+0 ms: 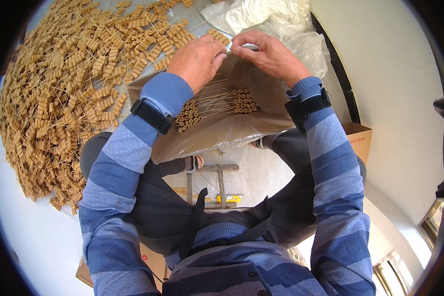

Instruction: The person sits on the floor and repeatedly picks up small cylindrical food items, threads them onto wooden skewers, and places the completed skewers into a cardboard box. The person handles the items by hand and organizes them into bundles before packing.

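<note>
My left hand (pixel 196 60) and my right hand (pixel 267 53) meet fingertip to fingertip above a brown cardboard tray (pixel 222 130) lined with clear plastic that rests across my knees. Both hands pinch something thin between them, probably a skewer; it is too small to make out. In the tray lie two bundles of tan ridged pieces threaded on thin sticks (pixel 189 114), (pixel 243 100), seen end-on, sticks pointing toward my hands. Dark straps wrap both wrists over blue striped sleeves.
A large heap of the same skewered tan pieces (pixel 64 84) covers the white surface at left and behind. Crumpled clear plastic bags (pixel 276 24) lie at top right. A wooden stool frame (pixel 217 185) stands between my legs. Cardboard boxes (pixel 359 140) sit at right and lower left.
</note>
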Available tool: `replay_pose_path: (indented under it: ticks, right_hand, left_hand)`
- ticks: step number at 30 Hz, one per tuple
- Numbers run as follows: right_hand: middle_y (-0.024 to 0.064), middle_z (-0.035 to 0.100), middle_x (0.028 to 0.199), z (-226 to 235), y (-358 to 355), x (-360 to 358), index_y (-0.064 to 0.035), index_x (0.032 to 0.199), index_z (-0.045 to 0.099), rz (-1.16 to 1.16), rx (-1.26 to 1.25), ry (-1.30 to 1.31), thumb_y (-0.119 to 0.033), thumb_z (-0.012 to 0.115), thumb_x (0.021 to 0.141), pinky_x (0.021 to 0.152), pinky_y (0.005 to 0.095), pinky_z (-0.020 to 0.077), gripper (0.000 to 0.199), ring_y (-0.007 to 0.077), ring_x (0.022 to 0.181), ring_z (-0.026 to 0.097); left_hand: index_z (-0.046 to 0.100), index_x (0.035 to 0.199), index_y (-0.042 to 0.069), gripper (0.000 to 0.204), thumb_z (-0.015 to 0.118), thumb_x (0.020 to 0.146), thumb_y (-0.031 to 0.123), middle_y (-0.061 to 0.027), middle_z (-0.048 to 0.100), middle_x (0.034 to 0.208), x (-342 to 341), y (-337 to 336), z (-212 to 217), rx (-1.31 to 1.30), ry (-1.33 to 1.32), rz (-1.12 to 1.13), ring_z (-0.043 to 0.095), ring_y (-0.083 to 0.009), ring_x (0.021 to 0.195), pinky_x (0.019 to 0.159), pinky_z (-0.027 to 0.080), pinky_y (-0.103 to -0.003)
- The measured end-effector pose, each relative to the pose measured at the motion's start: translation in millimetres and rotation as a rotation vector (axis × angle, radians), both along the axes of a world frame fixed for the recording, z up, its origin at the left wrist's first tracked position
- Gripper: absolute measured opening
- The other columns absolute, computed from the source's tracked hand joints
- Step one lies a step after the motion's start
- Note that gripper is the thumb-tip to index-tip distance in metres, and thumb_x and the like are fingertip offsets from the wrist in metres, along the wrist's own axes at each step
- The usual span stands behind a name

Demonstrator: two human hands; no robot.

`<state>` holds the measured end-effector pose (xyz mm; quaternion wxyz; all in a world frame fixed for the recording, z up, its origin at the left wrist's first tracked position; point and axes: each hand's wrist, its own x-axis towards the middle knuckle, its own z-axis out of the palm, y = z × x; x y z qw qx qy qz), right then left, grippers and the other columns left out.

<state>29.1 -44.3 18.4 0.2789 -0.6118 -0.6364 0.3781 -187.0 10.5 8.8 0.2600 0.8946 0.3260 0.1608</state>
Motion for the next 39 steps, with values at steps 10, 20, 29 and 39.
replay_pose_path:
  ticks: [10, 20, 29, 39]
  right_hand:
    - [-0.0013, 0.066, 0.123, 4.8, -0.9, 0.6, -0.0108, 0.113, 0.069, 0.033, -0.100, 0.020, -0.032, 0.066, 0.097, 0.096, 0.0329, 0.0488, 0.026, 0.0142, 0.111, 0.060]
    - [0.0072, 0.068, 0.118, -6.4, -2.0, -2.5, -0.0133, 0.121, 0.069, 0.039, 0.058, -0.124, -0.024, 0.072, 0.090, 0.095, 0.0352, 0.0502, 0.032, 0.0228, 0.107, 0.064]
    - [0.0117, 0.073, 0.089, -22.9, -0.8, -1.1, -0.0140, 0.103, 0.074, 0.063, 0.203, -0.371, -0.028, 0.067, 0.088, 0.082, 0.0443, 0.0522, 0.021, 0.0337, 0.086, 0.068]
    - [0.0062, 0.070, 0.110, -12.0, -6.7, -25.2, -0.0187, 0.116, 0.069, 0.092, 0.294, -0.513, -0.032, 0.069, 0.089, 0.096, 0.0445, 0.0428, 0.030, 0.0267, 0.108, 0.064]
  left_hand:
    - [0.059, 0.089, 0.003, 0.012, 0.063, 0.088, 0.014, -0.0160, 0.062, 0.091, 2.5, 0.5, 3.8, -0.006, -0.004, 0.014, 0.063, -0.0365, 0.086, 0.075, 0.051, -0.046]
    - [0.053, 0.087, 0.001, 0.014, 0.062, 0.086, 0.012, -0.0171, 0.059, 0.087, -9.0, 4.9, 9.0, -0.007, 0.040, 0.082, 0.060, -0.0375, 0.081, 0.072, 0.049, -0.045]
    - [0.062, 0.099, 0.003, 0.020, 0.068, 0.087, 0.019, -0.0142, 0.062, 0.090, -44.8, 32.7, 21.9, -0.387, 0.253, 0.117, 0.061, -0.0293, 0.079, 0.075, 0.051, -0.039]
    - [0.068, 0.098, 0.004, 0.014, 0.068, 0.090, 0.015, -0.0121, 0.066, 0.091, -67.2, 19.1, 15.3, 0.030, 0.202, -0.032, 0.065, -0.0334, 0.085, 0.074, 0.052, -0.041]
